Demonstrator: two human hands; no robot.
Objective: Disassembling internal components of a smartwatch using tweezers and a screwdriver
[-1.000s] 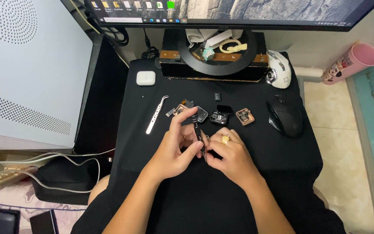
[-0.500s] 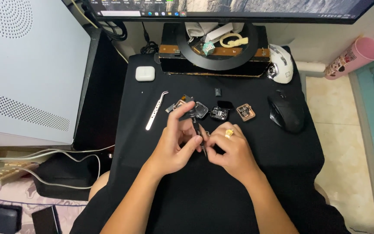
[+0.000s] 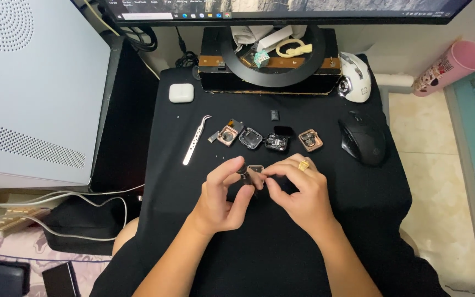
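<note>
My left hand [image 3: 221,195] and my right hand [image 3: 299,192] meet over the black cloth [image 3: 270,247] at the table's middle. Between their fingertips they pinch a small square watch-like part [image 3: 255,169] with a rosy metal edge. My left thumb and forefinger close on its dark left side, and my right thumb and forefinger on its right side. A gold ring sits on my right hand. Just beyond the hands lies a row of several small square watch parts [image 3: 250,137], with metal tweezers [image 3: 196,140] to their left.
A black mouse [image 3: 363,140] lies at the right, a white mouse [image 3: 354,77] behind it. A white earbud case [image 3: 181,92] is at the back left, by the monitor's ring stand [image 3: 273,55]. A white computer case [image 3: 28,93] fills the left. A pink cup [image 3: 454,63] stands off the table.
My left forefinger has come down from its raised pose and both hands have closed in on the small part. The thin dark tool held between them earlier no longer shows.
</note>
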